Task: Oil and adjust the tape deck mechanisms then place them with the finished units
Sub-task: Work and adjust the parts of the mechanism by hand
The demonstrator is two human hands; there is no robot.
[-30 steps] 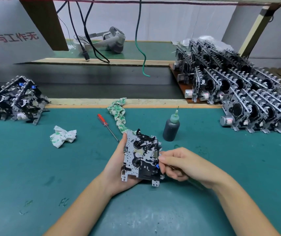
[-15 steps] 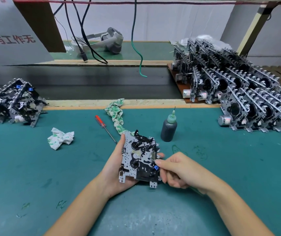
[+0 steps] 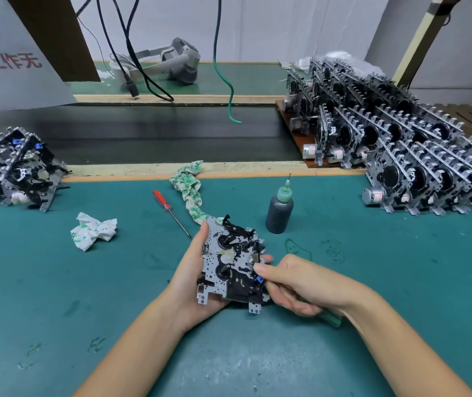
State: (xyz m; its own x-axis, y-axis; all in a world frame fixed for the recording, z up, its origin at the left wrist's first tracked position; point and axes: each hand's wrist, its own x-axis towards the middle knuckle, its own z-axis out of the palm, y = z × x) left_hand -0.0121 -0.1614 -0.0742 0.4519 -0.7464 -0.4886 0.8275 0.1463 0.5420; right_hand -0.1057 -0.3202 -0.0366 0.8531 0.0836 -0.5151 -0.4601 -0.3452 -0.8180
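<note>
A tape deck mechanism (image 3: 230, 263), a grey metal plate with black parts, sits in my left hand (image 3: 193, 277), which grips it from the left and below over the green mat. My right hand (image 3: 300, 285) holds a green-handled tool (image 3: 330, 319) whose handle sticks out behind the palm, while the thumb presses on the mechanism's right edge. The tool's tip is hidden. A dark oil bottle (image 3: 279, 210) with a green needle cap stands just beyond. Several mechanisms (image 3: 418, 156) are stacked in rows at the right. A smaller pile (image 3: 14, 170) lies at the left.
A red-handled screwdriver (image 3: 169, 209) lies on the mat (image 3: 57, 296) beyond my left hand. A crumpled white cloth (image 3: 93, 230) and a twisted green-printed rag (image 3: 190, 190) lie nearby. A black conveyor belt (image 3: 157, 136) runs behind the mat. Cables (image 3: 226, 81) hang down, and a headset (image 3: 177, 60) rests farther back.
My right thumb has slid slightly up along the mechanism's right edge. Both hands stay in nearly the same place. The camera has shifted a little.
</note>
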